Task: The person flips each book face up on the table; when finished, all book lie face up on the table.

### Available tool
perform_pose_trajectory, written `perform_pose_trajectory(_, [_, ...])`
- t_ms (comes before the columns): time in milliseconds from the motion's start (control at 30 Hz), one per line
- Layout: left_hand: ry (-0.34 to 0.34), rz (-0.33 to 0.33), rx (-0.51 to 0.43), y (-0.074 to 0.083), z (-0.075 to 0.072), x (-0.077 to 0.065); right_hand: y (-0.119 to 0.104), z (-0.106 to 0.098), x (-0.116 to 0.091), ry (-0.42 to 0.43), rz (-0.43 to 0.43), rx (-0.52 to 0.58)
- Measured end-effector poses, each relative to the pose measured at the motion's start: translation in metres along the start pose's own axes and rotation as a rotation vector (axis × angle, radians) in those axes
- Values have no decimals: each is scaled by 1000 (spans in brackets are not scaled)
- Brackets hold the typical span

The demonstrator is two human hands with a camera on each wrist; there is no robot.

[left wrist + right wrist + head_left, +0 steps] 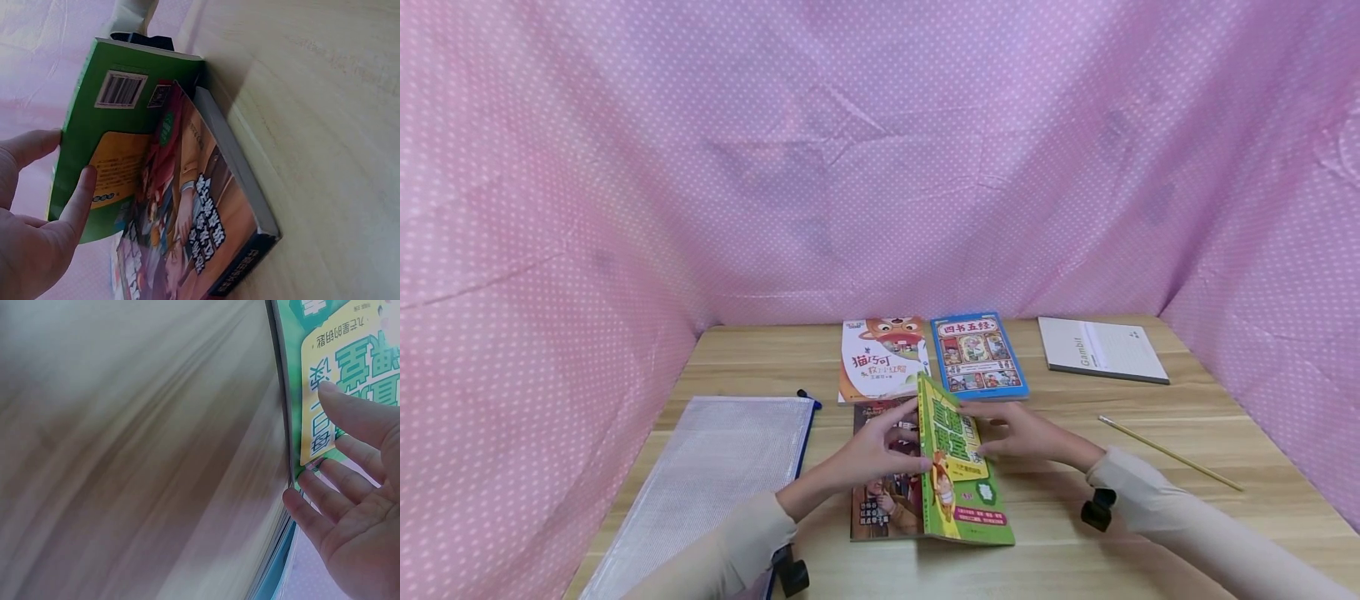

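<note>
A green book [958, 492] with a yellow panel stands tilted on a dark illustrated book [886, 500]. My left hand [880, 450] touches the green book on its spine side. In the left wrist view, the thumb of the left hand [37, 231] rests against the green back cover [125, 125], which bears a barcode, and another fingertip meets the edge. On the front-cover side, my right hand [1026, 433] has its fingers spread. Its thumb lies over the cover in the right wrist view, with the other fingertips near the book's edge.
Behind lie a white picture book [883, 367] and a blue book [977, 358]. A pale notebook [1097, 346] sits at the back right, a pencil [1172, 454] in front of it. A whitish mesh zip pouch [715, 475] covers the table's left part. Pink dotted cloth [880, 167] hangs around.
</note>
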State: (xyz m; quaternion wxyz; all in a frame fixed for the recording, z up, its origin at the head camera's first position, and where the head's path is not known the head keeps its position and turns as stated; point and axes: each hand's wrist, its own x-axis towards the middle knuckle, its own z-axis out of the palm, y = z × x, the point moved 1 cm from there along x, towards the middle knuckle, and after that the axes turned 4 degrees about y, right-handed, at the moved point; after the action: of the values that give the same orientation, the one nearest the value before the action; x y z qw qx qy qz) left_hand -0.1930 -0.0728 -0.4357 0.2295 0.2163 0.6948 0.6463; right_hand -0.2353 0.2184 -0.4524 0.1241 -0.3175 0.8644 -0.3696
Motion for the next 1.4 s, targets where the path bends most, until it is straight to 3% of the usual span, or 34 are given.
perform_pose_trajectory(733, [67, -36, 104, -12, 17, 13, 9, -13, -16, 2, 66, -171])
perform_pose_trajectory(900, [75, -47, 137, -14, 19, 13, 10, -16, -18, 11, 35, -220])
perform_pose_trajectory(1400, [88, -21, 232, -20, 34, 29, 16, -27, -30, 1, 64, -233])
